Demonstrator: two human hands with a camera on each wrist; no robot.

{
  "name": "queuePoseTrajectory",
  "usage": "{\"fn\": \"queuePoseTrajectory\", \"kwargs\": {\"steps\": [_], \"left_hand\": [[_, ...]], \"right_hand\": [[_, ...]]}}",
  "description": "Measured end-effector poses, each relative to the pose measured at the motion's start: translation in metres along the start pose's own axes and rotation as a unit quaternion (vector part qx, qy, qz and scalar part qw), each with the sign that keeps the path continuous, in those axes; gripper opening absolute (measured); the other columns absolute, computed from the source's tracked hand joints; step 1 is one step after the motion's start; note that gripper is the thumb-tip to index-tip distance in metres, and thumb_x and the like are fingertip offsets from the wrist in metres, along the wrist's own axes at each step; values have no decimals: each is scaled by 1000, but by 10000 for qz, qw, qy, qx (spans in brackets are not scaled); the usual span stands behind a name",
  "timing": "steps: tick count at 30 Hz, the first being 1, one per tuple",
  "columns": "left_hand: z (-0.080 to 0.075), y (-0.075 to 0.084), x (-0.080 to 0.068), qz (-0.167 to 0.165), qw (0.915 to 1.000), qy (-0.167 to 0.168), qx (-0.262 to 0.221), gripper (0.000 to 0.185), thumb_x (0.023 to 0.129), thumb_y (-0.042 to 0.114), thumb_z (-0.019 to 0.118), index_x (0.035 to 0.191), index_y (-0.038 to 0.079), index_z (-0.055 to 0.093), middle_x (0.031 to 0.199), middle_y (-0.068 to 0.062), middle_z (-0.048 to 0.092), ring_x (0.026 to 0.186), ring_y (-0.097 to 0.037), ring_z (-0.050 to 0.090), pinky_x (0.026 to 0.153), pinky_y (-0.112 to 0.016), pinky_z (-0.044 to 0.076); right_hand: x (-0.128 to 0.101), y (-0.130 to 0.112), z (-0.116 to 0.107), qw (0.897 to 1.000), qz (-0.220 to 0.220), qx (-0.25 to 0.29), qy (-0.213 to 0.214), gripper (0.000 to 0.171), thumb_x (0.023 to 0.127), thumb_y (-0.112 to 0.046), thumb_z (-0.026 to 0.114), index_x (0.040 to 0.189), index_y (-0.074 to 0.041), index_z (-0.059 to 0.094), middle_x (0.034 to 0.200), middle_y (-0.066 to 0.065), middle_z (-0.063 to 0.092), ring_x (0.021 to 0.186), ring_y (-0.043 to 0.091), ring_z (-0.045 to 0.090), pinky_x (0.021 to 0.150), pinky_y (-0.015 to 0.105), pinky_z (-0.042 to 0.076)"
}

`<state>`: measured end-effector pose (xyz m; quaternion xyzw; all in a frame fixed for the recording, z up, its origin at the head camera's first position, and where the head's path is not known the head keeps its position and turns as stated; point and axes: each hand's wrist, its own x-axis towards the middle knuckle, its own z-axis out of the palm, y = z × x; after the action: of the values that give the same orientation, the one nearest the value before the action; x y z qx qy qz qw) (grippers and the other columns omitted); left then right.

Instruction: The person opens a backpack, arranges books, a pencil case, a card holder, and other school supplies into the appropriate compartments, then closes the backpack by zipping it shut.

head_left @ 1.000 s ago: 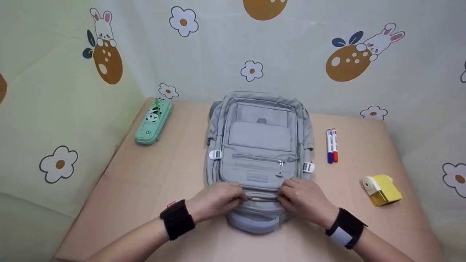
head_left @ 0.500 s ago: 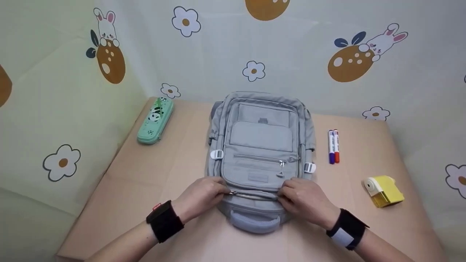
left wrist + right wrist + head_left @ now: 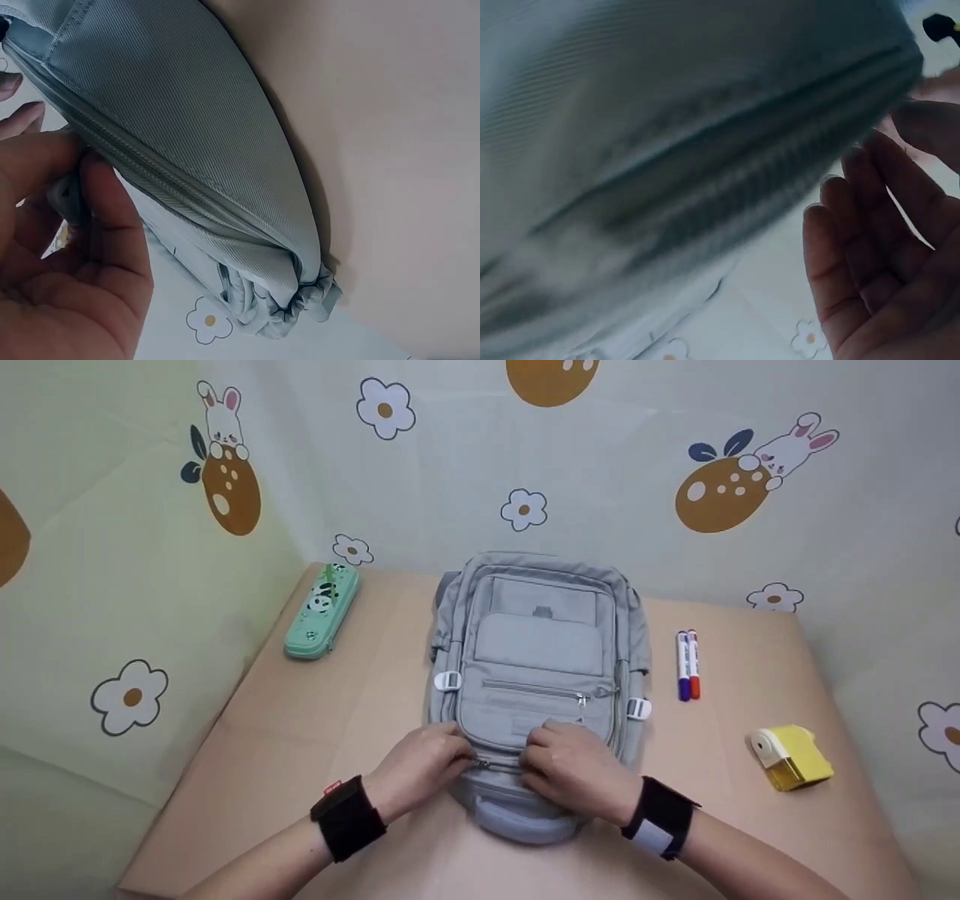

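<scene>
A grey backpack lies flat on the tan table, its carry handle towards me. My left hand pinches the fabric beside the top zipper at the near left. In the left wrist view, the thumb and fingers of that left hand clamp the backpack along the zipper seam. My right hand rests on the near end of the bag, just right of the left hand. The blurred right wrist view shows the right hand loosely curled beside the backpack, with nothing between its fingers.
A green panda pencil case lies at the far left of the table. Two markers lie right of the bag, and a small yellow device sits nearer the right edge. Patterned cloth walls close in the back and left.
The left hand first drew left along the zipper, then held its place. The right hand has slid left across the bag's near end, close to the left hand.
</scene>
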<state>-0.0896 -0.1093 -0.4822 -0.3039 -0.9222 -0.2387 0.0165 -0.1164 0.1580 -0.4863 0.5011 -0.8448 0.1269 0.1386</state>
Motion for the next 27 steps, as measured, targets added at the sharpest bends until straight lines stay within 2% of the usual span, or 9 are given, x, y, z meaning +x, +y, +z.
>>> {"fn": "queuePoseTrajectory", "kwargs": {"steps": [6, 12, 16, 20, 27], "left_hand": [[1, -1, -1, -35, 9998, -24, -216, 5, 88, 16, 80, 91, 13, 76, 87, 7, 63, 81, -9, 60, 74, -30, 52], [-4, -2, -2, -132, 9991, -125, -384, 7, 89, 16, 79, 90, 14, 73, 88, 8, 62, 82, -8, 60, 75, -30, 52], [-7, -4, -2, -169, 9987, -183, -444, 7, 89, 16, 79, 89, 14, 72, 88, 8, 61, 81, -8, 59, 74, -30, 53], [-12, -12, -2, -237, 9991, -145, -333, 8, 89, 17, 79, 90, 15, 72, 89, 7, 61, 82, -10, 60, 75, -32, 53], [-28, -37, 0, -638, 9977, 230, 62, 11, 87, 17, 81, 88, 16, 70, 89, 7, 62, 85, -14, 62, 76, -35, 53]], "right_hand": [[5, -7, 10, 9971, 65, -706, -263, 26, 89, -38, 78, 80, -17, 65, 80, -4, 60, 72, 16, 53, 61, 34, 47], [6, -10, 16, 9937, 156, -1081, -272, 22, 89, -30, 76, 81, -14, 63, 76, -2, 60, 68, 17, 53, 58, 34, 47], [6, -12, 18, 9919, 62, -1254, -175, 16, 87, -23, 73, 80, -14, 62, 74, -2, 60, 66, 17, 53, 57, 33, 47], [6, -11, 18, 9932, -21, -1162, -27, 14, 84, -20, 73, 78, -14, 62, 72, -3, 60, 65, 16, 53, 58, 32, 47], [3, -10, 12, 9977, 67, -617, 273, 16, 83, -18, 76, 75, -16, 61, 68, -4, 60, 60, 15, 54, 57, 31, 47]]}}
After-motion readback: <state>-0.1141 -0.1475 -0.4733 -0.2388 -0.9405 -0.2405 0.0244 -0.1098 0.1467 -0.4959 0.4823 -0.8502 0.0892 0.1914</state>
